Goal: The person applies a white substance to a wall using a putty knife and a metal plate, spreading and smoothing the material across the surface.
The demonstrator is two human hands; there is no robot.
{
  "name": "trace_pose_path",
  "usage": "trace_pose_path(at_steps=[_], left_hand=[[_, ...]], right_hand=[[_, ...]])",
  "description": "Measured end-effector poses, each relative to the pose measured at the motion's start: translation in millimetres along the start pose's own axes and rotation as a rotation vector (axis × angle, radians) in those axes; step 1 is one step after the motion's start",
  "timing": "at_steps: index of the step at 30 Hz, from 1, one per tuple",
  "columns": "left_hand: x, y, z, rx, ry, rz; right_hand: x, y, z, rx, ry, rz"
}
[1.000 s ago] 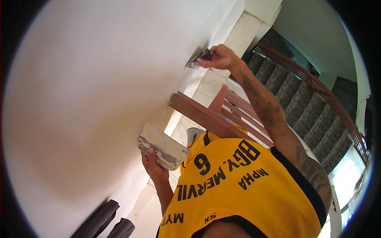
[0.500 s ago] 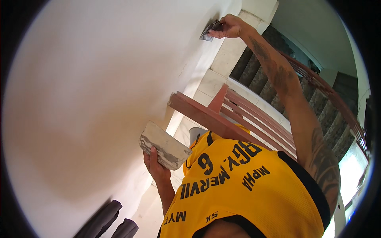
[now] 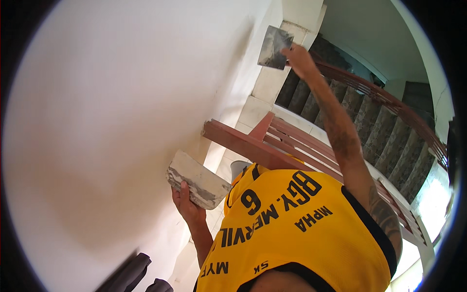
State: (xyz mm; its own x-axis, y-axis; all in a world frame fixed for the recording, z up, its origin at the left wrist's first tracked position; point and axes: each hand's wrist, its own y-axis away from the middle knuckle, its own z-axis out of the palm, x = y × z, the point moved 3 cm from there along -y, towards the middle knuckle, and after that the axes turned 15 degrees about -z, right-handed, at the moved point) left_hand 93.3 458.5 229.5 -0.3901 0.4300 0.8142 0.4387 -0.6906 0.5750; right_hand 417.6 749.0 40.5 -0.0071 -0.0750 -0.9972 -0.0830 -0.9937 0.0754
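My left hand [image 3: 190,207] is closed on a pale, putty-smeared board [image 3: 198,176], held low beside the white wall [image 3: 121,97]. My right hand [image 3: 299,61] grips a square, flat metal scraper [image 3: 272,46] with pale smears on its blade. The scraper is up at the top middle near the wall's edge, its broad face turned toward me; whether it touches the wall I cannot tell.
A reddish-brown railing [image 3: 243,146] runs from the wall behind my yellow jersey [image 3: 316,243]. Grey patterned stairs [image 3: 369,126] with a curved handrail descend at the right. Tiled floor [image 3: 258,104] lies below. Dark rolled cloth-like objects [image 3: 126,272] are at the lower left.
My right hand went up along the wall, then came slightly down and right, turning the scraper so its broad face shows. My left hand and board have barely moved.
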Motion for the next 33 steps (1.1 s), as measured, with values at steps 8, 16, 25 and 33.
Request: trace_pose_path(at_steps=[8,16,25,33], left_hand=[[0.8,-4.1,4.4,-0.092,0.018,0.013],[-8.1,-8.8,-5.8,-0.077,0.076,0.019],[-11.3,-14.6,-6.3,-0.165,0.083,0.023],[-19.1,-28.3,-8.2,-0.268,0.090,0.007]], right_hand=[[31.2,-4.7,63.6,0.173,0.393,-0.265],[24.0,-21.2,85.9,0.231,0.353,-0.454],[8.3,64.2,120.5,0.140,0.338,-0.384],[-35.8,86.3,131.4,-0.052,0.295,-0.114]])
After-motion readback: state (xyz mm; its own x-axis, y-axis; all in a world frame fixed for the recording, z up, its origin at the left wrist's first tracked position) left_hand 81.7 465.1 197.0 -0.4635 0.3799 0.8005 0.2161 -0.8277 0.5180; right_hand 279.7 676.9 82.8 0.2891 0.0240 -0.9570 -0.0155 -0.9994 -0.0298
